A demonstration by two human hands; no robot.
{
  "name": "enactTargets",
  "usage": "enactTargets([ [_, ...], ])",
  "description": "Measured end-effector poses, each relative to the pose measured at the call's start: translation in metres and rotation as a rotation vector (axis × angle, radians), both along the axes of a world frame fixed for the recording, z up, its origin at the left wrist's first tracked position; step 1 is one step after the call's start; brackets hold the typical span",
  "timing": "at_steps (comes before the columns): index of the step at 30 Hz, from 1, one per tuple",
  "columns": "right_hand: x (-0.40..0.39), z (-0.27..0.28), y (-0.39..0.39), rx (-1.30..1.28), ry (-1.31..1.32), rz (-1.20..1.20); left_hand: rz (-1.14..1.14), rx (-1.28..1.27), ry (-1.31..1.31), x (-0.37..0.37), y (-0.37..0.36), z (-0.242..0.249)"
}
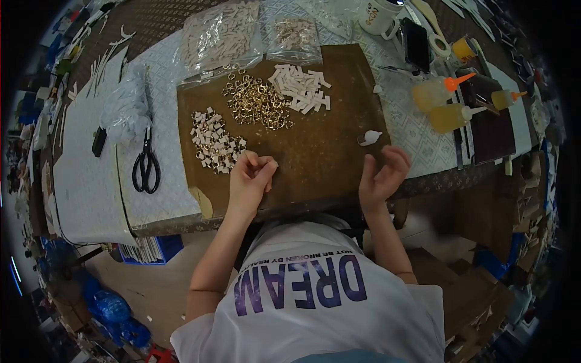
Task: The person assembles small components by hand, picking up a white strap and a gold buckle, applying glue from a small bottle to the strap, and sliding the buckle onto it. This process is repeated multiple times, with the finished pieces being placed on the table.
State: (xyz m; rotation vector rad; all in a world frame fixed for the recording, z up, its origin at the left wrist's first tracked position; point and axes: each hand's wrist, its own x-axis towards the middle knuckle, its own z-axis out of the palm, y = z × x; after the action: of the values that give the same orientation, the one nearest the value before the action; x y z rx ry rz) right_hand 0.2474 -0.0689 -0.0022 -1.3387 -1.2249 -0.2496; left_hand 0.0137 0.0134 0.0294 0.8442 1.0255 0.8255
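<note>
A big tabletop (172, 199) has a patterned cloth on it. On the cloth lies a brown mat (327, 145). A big clear bag (221, 33) full of pale strips sits at the mat's far edge. On the mat are a heap of shiny gold rings (257, 100), a heap of white strips (305, 88) touching it, and a heap of gold bits with white tabs (212, 142). The left hand (253, 174), just beside the tabbed bits, is curled closed; whether it pinches something tiny, one cannot tell. The right hand (384, 175) is half open and looks bare, near a little white thing (370, 138).
</note>
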Motion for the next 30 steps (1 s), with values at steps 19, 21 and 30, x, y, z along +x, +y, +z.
enactTargets([
  [19,-0.033,0.012,0.112,-0.487,-0.298,0.117,-0.031,0.075,-0.09,-0.011,-0.005,-0.004],
  [21,-0.033,0.012,0.11,-0.463,-0.321,0.096,-0.052,0.106,-0.126,-0.012,-0.005,-0.01],
  [30,-0.063,0.034,0.06,-0.417,0.247,0.32,-0.07,0.14,-0.108,-0.011,-0.007,-0.005],
])
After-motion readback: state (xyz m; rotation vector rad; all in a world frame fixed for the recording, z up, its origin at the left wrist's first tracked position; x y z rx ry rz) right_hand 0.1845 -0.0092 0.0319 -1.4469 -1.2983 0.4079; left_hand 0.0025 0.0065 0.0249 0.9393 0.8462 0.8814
